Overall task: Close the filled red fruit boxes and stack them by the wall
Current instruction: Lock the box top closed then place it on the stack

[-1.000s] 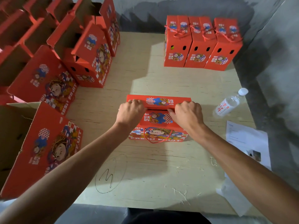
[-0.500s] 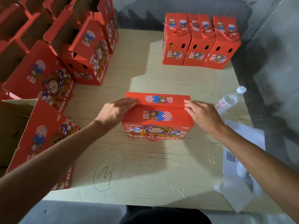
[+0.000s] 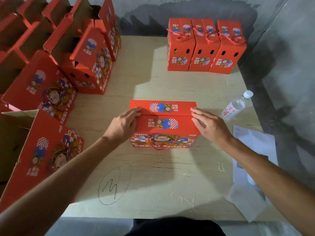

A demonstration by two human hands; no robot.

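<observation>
Both flaps now flat on red box (image 3: 162,123), left hand (image 3: 123,125), right hand (image 3: 210,126) pressing

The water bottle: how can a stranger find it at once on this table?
Look at the right edge of the wooden table. Beyond the right hand, the water bottle lies tilted. It is the only clear thing with a white cap; everything nearby is red cardboard or white paper.

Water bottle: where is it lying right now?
In the head view the water bottle lies on the table at the right, just beyond the right hand, near the grey wall.
</observation>
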